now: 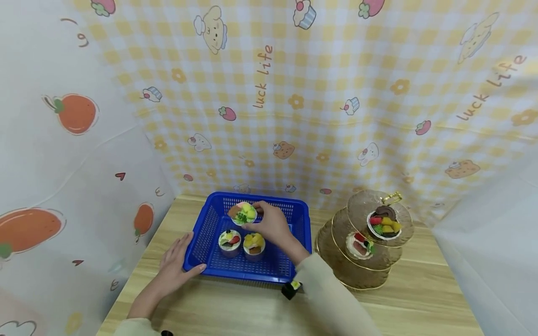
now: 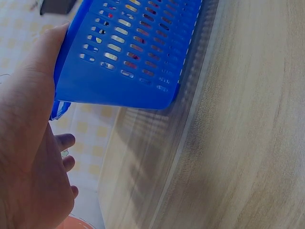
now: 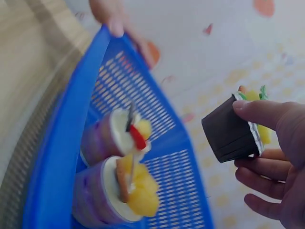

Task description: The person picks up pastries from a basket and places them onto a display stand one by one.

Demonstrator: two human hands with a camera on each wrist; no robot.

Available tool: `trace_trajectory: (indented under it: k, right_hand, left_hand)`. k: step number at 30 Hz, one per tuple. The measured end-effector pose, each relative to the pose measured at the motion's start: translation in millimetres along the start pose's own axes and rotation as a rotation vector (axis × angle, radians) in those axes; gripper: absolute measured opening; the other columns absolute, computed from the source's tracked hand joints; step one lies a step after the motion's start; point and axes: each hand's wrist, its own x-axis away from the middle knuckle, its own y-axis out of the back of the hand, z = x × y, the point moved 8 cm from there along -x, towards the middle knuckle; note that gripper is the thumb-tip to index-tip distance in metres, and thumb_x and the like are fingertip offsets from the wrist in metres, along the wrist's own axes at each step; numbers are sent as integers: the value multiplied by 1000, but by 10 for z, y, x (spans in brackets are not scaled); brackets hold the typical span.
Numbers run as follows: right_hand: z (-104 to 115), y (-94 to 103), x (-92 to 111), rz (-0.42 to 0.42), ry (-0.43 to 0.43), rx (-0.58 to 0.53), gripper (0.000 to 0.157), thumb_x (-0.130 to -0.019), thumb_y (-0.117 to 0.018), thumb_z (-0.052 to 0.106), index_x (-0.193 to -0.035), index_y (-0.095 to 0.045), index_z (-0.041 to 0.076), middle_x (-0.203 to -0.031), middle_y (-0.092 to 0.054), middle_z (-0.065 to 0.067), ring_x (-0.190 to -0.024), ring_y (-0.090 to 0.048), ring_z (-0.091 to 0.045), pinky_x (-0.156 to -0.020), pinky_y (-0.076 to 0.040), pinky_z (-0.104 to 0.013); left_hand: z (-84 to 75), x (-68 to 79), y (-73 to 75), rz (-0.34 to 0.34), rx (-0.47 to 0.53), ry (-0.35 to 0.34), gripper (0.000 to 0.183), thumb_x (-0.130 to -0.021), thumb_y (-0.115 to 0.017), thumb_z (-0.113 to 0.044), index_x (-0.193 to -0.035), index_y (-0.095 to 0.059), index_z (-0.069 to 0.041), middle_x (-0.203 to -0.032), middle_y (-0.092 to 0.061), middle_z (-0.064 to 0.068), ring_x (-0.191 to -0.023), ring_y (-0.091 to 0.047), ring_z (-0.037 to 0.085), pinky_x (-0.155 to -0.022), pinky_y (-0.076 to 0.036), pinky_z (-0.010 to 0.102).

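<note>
My right hand (image 1: 271,226) pinches a toy cupcake (image 1: 243,213) by its edge above the back of a blue plastic basket (image 1: 269,278). In the right wrist view the cupcake (image 3: 231,131) has a dark pleated cup and a fruit topping, with the thumb on its rim. Two toy dessert cups stand in the basket: one with red and cream topping (image 1: 230,240), one with yellow fruit (image 1: 254,243). My left hand (image 1: 174,263) rests against the basket's front left corner, thumb by the front rim and fingers extended along the left side; the left wrist view shows the basket wall (image 2: 114,71) close by.
A tiered stand (image 1: 361,275) with gold edges stands right of the basket. A chocolate fruit cupcake (image 1: 384,223) sits on its top tier, and a cream tart (image 1: 359,246) lies lower. Patterned cloth (image 1: 294,116) hangs behind the wooden table (image 1: 235,308).
</note>
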Motion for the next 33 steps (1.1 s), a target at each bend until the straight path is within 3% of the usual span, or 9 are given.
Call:
trace_trajectory:
  k: [6,12,19,24,30,33]
  right_hand:
    - [41,349,422,-89,45,12,60,-74,-86,36,-125,-64,15,-118,-72,-4,-108,-69,-22,-89,-57,-44]
    - [-144,646,893,-169,43,1,60,-69,-91,29,-122,-66,15,-113,-73,-2,-105,-69,-18,-90,-56,-43]
    - [-590,943,1518,-223,-87,32,62,-63,-93,25,-120,-67,18,-106,-75,4,-97,-70,-11,-85,-58,-35]
    - [-882,1161,1922,-257,-124,29,60,-64,-93,27,-117,-67,18,-99,-76,4,-88,-67,1,-77,-58,-25]
    - [-1254,1490,2324,-228,-300,112,65,-68,-90,37,-125,-63,19,-109,-75,2,-88,-59,13,-76,-52,-20]
    - [-1438,1668,2481,-246,-355,139,66,-70,-89,38,-126,-64,16,-108,-71,13,-87,-57,17,-73,-50,-18]
  left_hand:
    - [11,9,19,5,-1,5,102,-86,-68,-54,-161,-5,-25,-164,-14,24,-148,-9,53,-107,-7,80]
    - [23,24,28,-3,-3,10,102,-86,-69,-53,-161,-6,-25,-164,-14,24,-148,-9,53,-107,-7,80]
    - [26,17,15,0,-7,1,102,-86,-68,-54,-161,-5,-26,-165,-14,24,-148,-9,53,-107,-7,80]
    - [21,15,22,-1,-9,3,101,-86,-68,-54,-161,-5,-26,-165,-14,24,-148,-9,53,-107,-7,80]
    - [7,18,24,3,0,4,102,-86,-68,-55,-161,-5,-26,-165,-13,23,-148,-8,52,-107,-6,81]
    - [5,21,14,2,-1,2,101,-86,-68,-54,-161,-6,-24,-165,-14,24,-148,-9,53,-106,-7,81]
